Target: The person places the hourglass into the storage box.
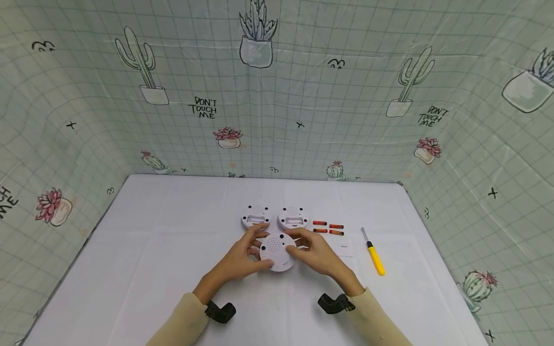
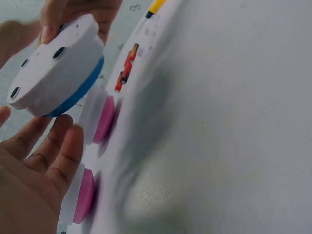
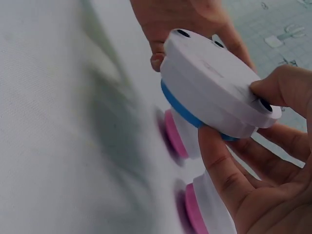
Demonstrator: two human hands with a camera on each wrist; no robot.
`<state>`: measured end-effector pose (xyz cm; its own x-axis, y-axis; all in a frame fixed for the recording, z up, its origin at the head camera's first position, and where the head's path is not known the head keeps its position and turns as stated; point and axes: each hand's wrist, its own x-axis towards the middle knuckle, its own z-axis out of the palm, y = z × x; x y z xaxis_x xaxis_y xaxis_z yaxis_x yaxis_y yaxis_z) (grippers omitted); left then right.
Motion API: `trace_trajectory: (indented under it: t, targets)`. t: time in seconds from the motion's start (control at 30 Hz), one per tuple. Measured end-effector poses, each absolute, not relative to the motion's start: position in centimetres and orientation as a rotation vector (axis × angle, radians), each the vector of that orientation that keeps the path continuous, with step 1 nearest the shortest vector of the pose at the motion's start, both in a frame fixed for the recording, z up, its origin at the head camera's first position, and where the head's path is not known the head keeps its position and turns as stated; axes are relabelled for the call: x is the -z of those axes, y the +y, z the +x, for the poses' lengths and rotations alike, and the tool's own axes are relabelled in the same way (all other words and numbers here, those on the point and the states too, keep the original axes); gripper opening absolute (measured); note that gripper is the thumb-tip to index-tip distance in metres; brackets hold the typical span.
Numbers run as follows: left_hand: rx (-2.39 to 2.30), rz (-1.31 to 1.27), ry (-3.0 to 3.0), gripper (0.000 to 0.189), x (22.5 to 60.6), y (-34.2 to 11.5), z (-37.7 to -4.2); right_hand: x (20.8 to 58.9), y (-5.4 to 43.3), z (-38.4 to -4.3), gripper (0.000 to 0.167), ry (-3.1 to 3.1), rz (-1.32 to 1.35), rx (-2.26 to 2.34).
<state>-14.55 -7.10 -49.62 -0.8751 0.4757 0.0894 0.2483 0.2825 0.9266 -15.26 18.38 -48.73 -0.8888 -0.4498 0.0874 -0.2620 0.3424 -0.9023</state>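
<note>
Both hands hold a round white device (image 1: 273,262) with speaker holes and black rubber feet facing up and a blue rim (image 2: 80,92) below. My left hand (image 1: 240,258) is at its left side, thumb by the near edge; in the left wrist view its fingertips reach the blue rim. From the right, my right hand (image 1: 319,253) pinches it, thumb (image 3: 273,87) on the upper face and fingers underneath. Just beyond are two similar white devices, one on the left (image 1: 257,211) and one on the right (image 1: 294,211), feet up, battery compartments exposed, with pink rims (image 3: 196,209) against the table.
Several red and black batteries (image 1: 320,230) lie in pairs right of the devices. A flat white piece (image 1: 344,248) sits beside the right hand. Farther right lies a screwdriver (image 1: 376,261) with a yellow handle. The white table (image 1: 173,211) meets a cactus-print cloth (image 1: 298,96) behind.
</note>
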Motion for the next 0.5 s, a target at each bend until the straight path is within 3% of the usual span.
trace_trajectory:
  t: [0.1, 0.2, 0.5]
  targets:
    - [-1.567, 0.72, 2.378, 0.113, 49.8, -7.0, -14.3, 48.7, 18.3, -15.4, 0.037, 2.407, -0.598, 1.609]
    - [-1.551, 0.748, 2.403, 0.125, 50.0, -6.7, -14.1, 48.7, 18.2, -15.4, 0.039, 2.345, -0.547, 1.657]
    - [-1.628, 0.806, 2.44, 0.109, 50.3, -5.9, -14.0, 48.7, 17.7, -15.1, 0.045, 2.175, -0.477, 1.726]
